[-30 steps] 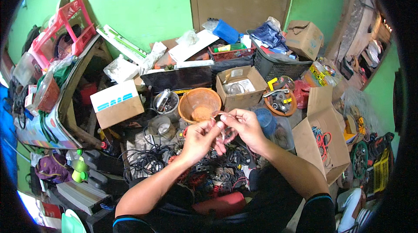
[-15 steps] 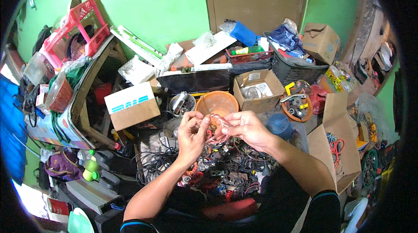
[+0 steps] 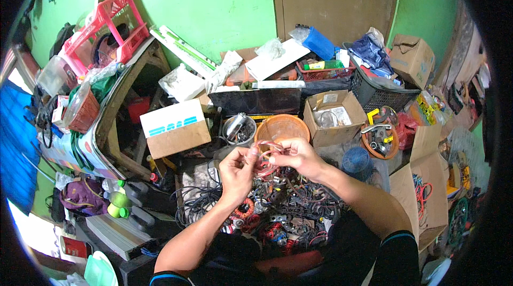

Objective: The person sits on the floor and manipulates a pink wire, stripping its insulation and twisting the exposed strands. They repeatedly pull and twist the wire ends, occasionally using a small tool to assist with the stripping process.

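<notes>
Between my hands is a small coil of red and whitish twisted wire (image 3: 265,168), held up over a heap of mixed cables and small parts (image 3: 291,206). My left hand (image 3: 238,171) pinches the coil's left side between thumb and fingers. From the right, my right hand (image 3: 300,159) grips the upper right part of the loop, its thumb pressed to the fingers. Just beyond the hands stands an orange bowl (image 3: 283,125), partly hidden by them. Black cable (image 3: 200,200) lies tangled left of the heap.
A white and brown carton (image 3: 176,131) stands to the left, an open carton (image 3: 334,117) beyond the right hand. An orange basin of tools and parts (image 3: 380,149) sits farther right. Nearer, a tall open carton (image 3: 433,200) holds coloured wires. A green wall (image 3: 214,8) closes the back.
The view has shifted, so the surroundings sit farther right and slightly lower. My hands still hold the wire coil, which now shows a clearer loop between them.
</notes>
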### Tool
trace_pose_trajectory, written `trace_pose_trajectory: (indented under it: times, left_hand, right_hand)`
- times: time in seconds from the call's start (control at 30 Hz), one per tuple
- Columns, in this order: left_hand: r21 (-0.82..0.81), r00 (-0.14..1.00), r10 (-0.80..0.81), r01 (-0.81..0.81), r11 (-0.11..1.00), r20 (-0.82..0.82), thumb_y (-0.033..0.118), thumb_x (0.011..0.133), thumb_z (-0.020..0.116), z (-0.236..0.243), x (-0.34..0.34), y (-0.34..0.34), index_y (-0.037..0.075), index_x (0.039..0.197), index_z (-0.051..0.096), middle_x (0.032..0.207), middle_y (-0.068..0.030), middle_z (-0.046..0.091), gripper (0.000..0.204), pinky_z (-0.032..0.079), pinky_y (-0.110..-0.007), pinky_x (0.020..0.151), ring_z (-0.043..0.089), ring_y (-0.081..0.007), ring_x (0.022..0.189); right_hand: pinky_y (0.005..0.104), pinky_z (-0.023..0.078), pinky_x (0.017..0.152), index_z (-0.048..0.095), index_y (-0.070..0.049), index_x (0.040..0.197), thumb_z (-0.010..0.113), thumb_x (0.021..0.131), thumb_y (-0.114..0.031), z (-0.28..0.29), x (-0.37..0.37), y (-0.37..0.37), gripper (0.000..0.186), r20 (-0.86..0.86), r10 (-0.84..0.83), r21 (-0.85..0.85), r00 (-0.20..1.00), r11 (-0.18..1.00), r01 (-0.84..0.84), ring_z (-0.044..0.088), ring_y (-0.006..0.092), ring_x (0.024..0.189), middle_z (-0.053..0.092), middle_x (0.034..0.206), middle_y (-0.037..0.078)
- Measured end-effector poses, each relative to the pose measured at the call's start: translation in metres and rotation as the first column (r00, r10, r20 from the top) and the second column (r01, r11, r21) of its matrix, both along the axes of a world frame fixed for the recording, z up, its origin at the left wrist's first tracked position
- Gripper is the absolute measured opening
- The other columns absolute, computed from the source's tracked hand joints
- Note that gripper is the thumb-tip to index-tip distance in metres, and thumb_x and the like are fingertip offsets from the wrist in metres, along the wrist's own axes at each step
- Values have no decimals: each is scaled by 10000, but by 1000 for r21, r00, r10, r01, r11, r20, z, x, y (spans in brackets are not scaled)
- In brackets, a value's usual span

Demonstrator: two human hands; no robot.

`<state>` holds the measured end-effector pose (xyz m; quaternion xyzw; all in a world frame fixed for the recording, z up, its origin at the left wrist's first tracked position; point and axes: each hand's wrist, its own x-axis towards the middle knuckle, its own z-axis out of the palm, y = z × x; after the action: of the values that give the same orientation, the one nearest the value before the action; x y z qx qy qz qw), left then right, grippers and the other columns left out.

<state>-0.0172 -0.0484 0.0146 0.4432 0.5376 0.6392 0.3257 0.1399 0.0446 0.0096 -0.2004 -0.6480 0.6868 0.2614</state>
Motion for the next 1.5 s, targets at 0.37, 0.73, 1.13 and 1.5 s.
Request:
trace_pose_trajectory:
  times: [0.37, 0.73, 1.13, 1.5]
  left_hand:
    - [-129, 985, 63, -42, 991, 161, 329, 1001, 436, -16, -30, 23, 4, 790, 582, 685, -94, 646, 414, 473, -227, 498, 600, -101, 576]
    - [-86, 979, 80, -64, 994, 188, 280, 1010, 410, -18, -33, 28, -34, 839, 608, 726, -100, 649, 409, 505, -229, 531, 613, -115, 574]
    - [-229, 969, 174, -132, 964, 173, 349, 982, 460, -47, -78, 41, -18, 825, 579, 704, -121, 654, 417, 529, -282, 517, 660, -176, 599]
    - [-330, 967, 253, -252, 910, -40, 308, 970, 475, -44, -87, 46, -48, 812, 599, 683, -129, 663, 409, 490, -268, 450, 635, -160, 532]
  right_hand:
    - [363, 491, 784, 591, -26, 730, 545, 692, 99, 49, 14, -30, 139, -153, -373, 817, 915, 474, 330, 606, 278, 885, 618, 885, 106]
    - [251, 479, 612, 566, 49, 1211, 704, 776, -57, 86, 47, -48, 469, 90, 294, -197, 951, 942, -273, 587, 107, 633, 614, 746, 40]
    - [454, 461, 882, 585, -71, 1198, 663, 762, -133, 102, 88, -40, 447, -783, 131, 66, 609, 990, -128, 516, 258, 1096, 538, 1138, 161]
    - [500, 171, 1130, 531, -64, 1285, 627, 742, -27, 64, 202, 60, 553, -340, -930, 922, 139, -300, 244, 198, 423, 1385, 271, 1485, 223]
